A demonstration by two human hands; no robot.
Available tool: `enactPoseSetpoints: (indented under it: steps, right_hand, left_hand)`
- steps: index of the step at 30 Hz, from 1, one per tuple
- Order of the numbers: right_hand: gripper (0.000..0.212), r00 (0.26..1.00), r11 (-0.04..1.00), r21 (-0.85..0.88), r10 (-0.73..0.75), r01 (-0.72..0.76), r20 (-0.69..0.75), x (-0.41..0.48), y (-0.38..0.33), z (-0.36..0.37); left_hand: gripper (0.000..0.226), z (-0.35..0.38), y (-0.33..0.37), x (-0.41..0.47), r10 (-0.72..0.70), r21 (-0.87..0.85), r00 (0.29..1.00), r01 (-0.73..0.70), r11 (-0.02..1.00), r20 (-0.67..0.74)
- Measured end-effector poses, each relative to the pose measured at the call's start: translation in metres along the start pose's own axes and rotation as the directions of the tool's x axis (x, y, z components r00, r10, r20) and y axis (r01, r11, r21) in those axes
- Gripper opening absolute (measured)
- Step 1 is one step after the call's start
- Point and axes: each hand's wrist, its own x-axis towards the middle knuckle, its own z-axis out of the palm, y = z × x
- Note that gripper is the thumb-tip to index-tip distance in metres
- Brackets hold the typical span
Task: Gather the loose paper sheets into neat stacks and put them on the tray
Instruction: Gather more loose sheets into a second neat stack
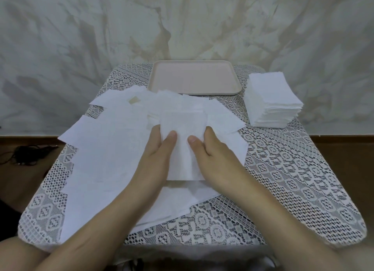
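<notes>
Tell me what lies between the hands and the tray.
In the head view, loose paper sheets cover that stretch, reaching the tray at its near rim.

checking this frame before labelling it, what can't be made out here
Head view:
fingers of the left hand and right hand: mostly behind the bundle of sheets they grip; thumbs show in front
sheet count in that bundle and the loose paper sheets: white on white, edges washed out
near left corner of the tray: covered by loose sheets
beige scrap in the pile: too small to identify
dark tangle on the floor, left: dim, blurred
</notes>
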Motion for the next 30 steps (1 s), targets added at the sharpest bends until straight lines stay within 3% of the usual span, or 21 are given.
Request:
enactPoseSetpoints:
  steps: [6,10,16,18,20,23,25,30]
  right_hand:
    - [0.029,1.0,0.997,-0.074,-0.016,0.015,-0.009,0.002,0.0,-0.005]
    - [0.034,0.999,0.998,0.064,-0.021,0.023,-0.036,0.004,0.007,-0.008]
    - [0.022,0.995,0.983,0.184,-0.008,0.026,-0.098,0.015,0.018,-0.016]
    - [0.015,0.991,0.995,0.103,-0.005,0.019,-0.135,0.022,0.025,-0.024]
    - [0.002,0.98,0.995,-0.101,-0.01,-0.01,-0.201,0.028,0.03,-0.035]
    - [0.036,0.978,0.901,-0.425,-0.001,-0.091,-0.211,0.034,0.036,-0.043]
    - [0.04,0.975,0.878,-0.465,0.009,-0.114,-0.222,0.038,0.037,-0.043]
    - [0.023,0.971,0.853,-0.506,0.003,-0.128,-0.239,0.053,0.042,-0.041]
  left_hand:
    - [0.021,-0.002,-0.003,0.004,0.042,0.053,0.999,-0.042,0.998,-0.009]
    - [0.013,-0.01,-0.006,0.007,0.047,0.07,0.999,-0.046,0.997,-0.015]
    - [0.03,-0.019,0.001,0.014,0.033,0.07,0.999,-0.034,0.997,0.02]
    - [0.028,-0.028,0.003,0.019,0.038,0.061,0.999,-0.037,0.997,-0.008]
    - [0.025,-0.035,0.003,0.023,0.033,0.059,0.999,-0.032,0.998,-0.01]
    - [0.022,-0.038,0.003,0.023,0.038,0.071,0.999,-0.038,0.997,0.002]
    - [0.024,-0.037,0.004,0.022,0.039,0.073,0.999,-0.04,0.997,0.005]
    - [0.02,-0.037,0.006,0.021,-0.002,0.033,1.0,0.003,0.999,-0.016]
